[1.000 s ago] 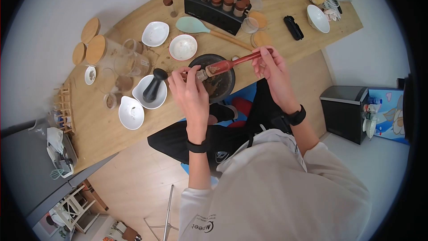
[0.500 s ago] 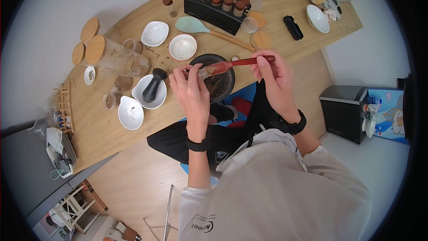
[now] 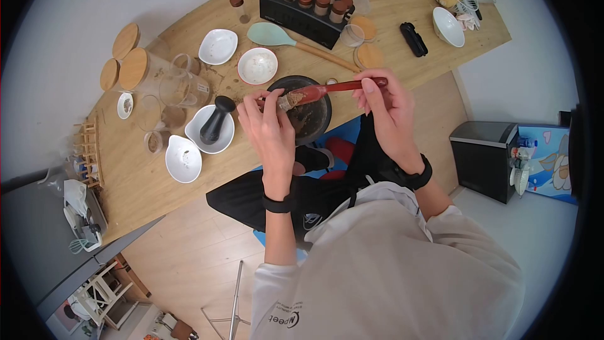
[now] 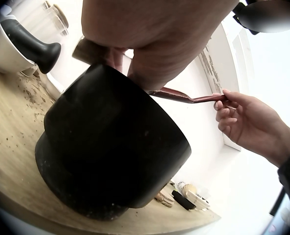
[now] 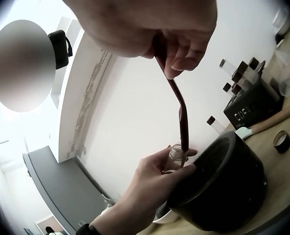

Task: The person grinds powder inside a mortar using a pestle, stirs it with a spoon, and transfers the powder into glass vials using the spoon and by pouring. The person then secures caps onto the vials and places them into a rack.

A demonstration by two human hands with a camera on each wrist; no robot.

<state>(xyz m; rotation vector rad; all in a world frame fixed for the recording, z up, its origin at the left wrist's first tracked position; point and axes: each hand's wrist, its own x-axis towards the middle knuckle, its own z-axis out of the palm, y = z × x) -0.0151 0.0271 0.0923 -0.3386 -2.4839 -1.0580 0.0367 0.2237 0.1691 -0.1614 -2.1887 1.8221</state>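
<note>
In the head view my left hand (image 3: 269, 132) grips a small glass jar (image 3: 284, 103) above the rim of a dark mortar (image 3: 313, 119). My right hand (image 3: 391, 116) pinches the handle of a red scoop (image 3: 309, 94), whose bowl carries brown powder and meets the jar's mouth. From the right wrist, the scoop's tip (image 5: 184, 137) stands at the opening of the clear jar (image 5: 175, 159), held by the left fingers. The left wrist view has the mortar's black wall (image 4: 110, 142) in front, with the red scoop (image 4: 184, 97) behind it.
Left of the mortar, a black pestle (image 3: 217, 121) rests in a white bowl (image 3: 221, 143), beside another white bowl (image 3: 184, 160). Beyond lie a green spatula (image 3: 270, 34) and a black rack (image 3: 299, 20) of brown-capped jars. Lidded glass canisters (image 3: 146, 74) stand at the far left.
My right hand has shifted slightly, bringing the scoop's handle more level and its bowl closer against the jar. The left hand still grips the jar in nearly the same place.
</note>
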